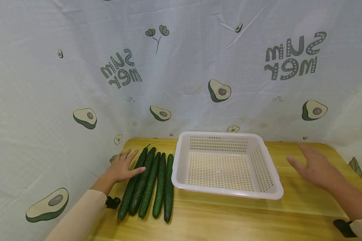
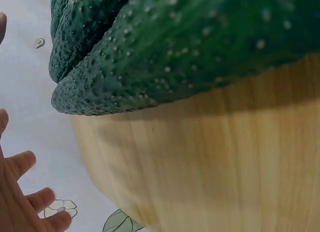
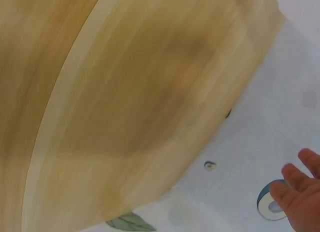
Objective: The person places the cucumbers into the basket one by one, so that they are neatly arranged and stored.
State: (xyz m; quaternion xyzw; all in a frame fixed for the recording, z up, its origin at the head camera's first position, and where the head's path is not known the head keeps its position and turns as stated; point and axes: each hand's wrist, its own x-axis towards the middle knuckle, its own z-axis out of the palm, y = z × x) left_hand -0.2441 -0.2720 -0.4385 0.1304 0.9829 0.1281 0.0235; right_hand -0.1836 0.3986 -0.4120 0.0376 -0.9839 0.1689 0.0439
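Note:
Several dark green cucumbers (image 1: 149,184) lie side by side on the left part of the table, roughly parallel. My left hand (image 1: 123,168) hovers by the leftmost of them, fingers spread and thumb reaching across above it; nothing is held. In the left wrist view, bumpy cucumbers (image 2: 165,57) fill the top, and the spread left fingers (image 2: 40,199) show at the left edge. To the right of the cucumbers stands a white perforated plastic basket (image 1: 226,193) with nothing in it. My right hand (image 1: 319,169) is held in the air right of the basket, fingers extended, holding nothing.
The wooden table (image 1: 217,221) carries everything. A white cloth (image 1: 181,77) printed with avocados hangs behind and along both sides, close to the table edges. Dark wrist straps (image 1: 112,202) sit at both cuffs.

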